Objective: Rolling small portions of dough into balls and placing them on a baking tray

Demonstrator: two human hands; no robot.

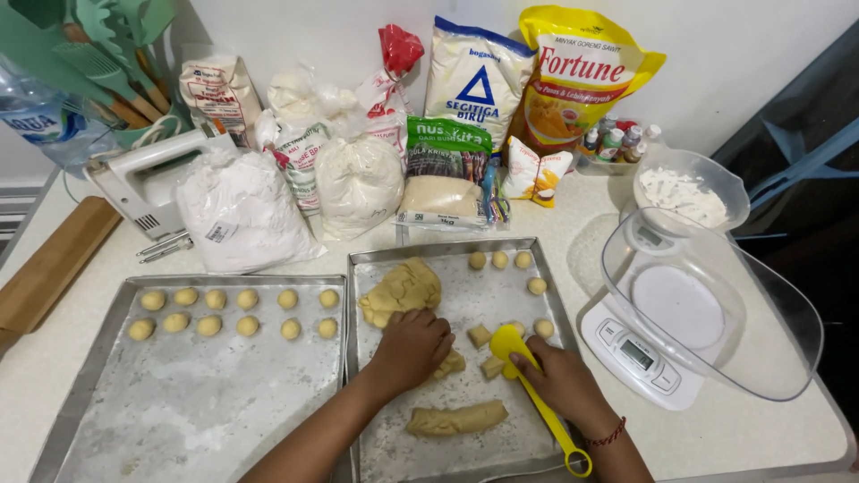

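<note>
**Desk:** What fills the counter (555, 224), biggest things first?

**Photographer:** Two metal trays sit side by side. The left tray (107, 420) carries two rows of small dough balls (237, 313). The right tray (537, 438) holds a big lump of dough (400, 291) at its upper left, a dough log (456, 419) near the front edge, and more balls along the top and right rim. A kitchen scale (637, 353) with a clear bowl (761, 358) stands just right of it; bags of flour and other dry goods line the wall.

**Desk:** And the hands?

**Photographer:** The left hand (413, 347) lies palm down, fingers curled over a small piece of dough (452, 363) that peeks out beside the fingertips. Whether it is actually pinched, I cannot tell. The right hand (559, 380) closes round a yellow scraper (510, 344), its blade pointing at cut dough chunks (480, 336) lying between the two hands.
</note>
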